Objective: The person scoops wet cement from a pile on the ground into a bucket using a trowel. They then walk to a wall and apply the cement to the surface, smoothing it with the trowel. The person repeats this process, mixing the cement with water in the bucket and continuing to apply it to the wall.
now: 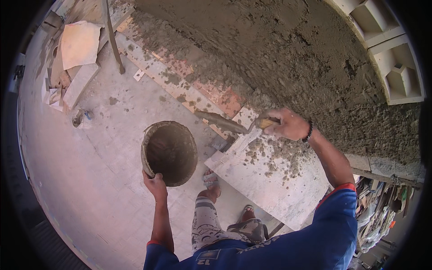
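My left hand (156,185) grips the rim of a mortar-crusted bucket (192,155), thumb over the edge. The bucket is tilted so that its dark inside shows; how much mortar is in it I cannot tell. My right hand (289,124) is closed round the wooden handle of a trowel (220,122), whose mud-coated blade points left. The blade is held over the boards at the foot of a wall (288,54) covered in wet grey-brown mortar. Below my right hand lies a pale board (288,189) spattered with mortar crumbs.
Ventilation blocks (398,67) are set at the upper right. A wooden pole (111,38) stands at the upper left, near broken board pieces (81,45) and a small container (81,119). Planks and clutter (384,209) fill the lower right. My sandalled feet are on the pale floor (103,180).
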`<move>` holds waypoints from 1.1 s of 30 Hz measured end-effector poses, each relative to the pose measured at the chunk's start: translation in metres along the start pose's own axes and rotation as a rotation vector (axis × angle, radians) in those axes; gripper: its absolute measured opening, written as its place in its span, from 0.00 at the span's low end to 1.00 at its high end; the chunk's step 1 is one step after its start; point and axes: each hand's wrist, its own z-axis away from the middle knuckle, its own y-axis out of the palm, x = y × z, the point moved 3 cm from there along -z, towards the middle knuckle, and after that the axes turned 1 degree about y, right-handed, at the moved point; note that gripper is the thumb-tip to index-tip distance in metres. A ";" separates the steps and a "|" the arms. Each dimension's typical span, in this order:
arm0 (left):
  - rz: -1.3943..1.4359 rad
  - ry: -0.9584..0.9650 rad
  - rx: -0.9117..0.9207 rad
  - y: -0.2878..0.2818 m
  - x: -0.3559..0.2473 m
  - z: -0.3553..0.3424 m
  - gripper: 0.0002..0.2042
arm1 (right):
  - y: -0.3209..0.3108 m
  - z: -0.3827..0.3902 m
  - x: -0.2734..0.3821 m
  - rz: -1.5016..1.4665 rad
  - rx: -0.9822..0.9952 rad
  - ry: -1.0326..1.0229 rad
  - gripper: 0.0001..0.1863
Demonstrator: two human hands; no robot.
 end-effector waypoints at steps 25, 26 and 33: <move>-0.142 0.386 0.122 0.040 -0.199 0.217 0.34 | 0.181 0.211 0.041 -1.173 -0.010 0.199 0.17; -0.148 0.405 0.140 0.037 -0.206 0.234 0.34 | 0.183 0.218 0.049 -1.104 -0.086 0.175 0.16; 0.000 0.509 0.195 0.027 -0.251 0.281 0.30 | 0.168 0.276 0.113 0.394 -0.507 -0.355 0.16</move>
